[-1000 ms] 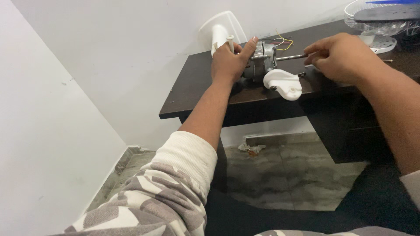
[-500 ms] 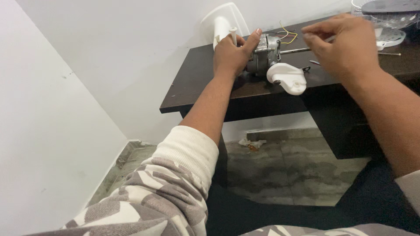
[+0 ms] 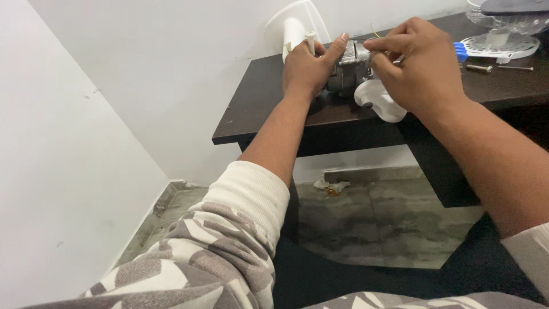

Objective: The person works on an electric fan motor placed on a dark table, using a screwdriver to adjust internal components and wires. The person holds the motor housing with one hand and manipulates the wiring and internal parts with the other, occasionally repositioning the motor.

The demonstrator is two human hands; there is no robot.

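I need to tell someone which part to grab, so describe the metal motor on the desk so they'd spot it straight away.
Look at the dark wooden desk against the white wall. Near its front edge, the left hand and right hand meet around the motor. It is the only grey metal block there; its neighbours, the stand behind and the cover in front, are white plastic.

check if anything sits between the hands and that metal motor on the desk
Nothing visible does. The left hand already grips the small metal motor from its left side, and the right hand has its fingertips on its top right edge. The white plastic cover lies below the right hand, out of the way.
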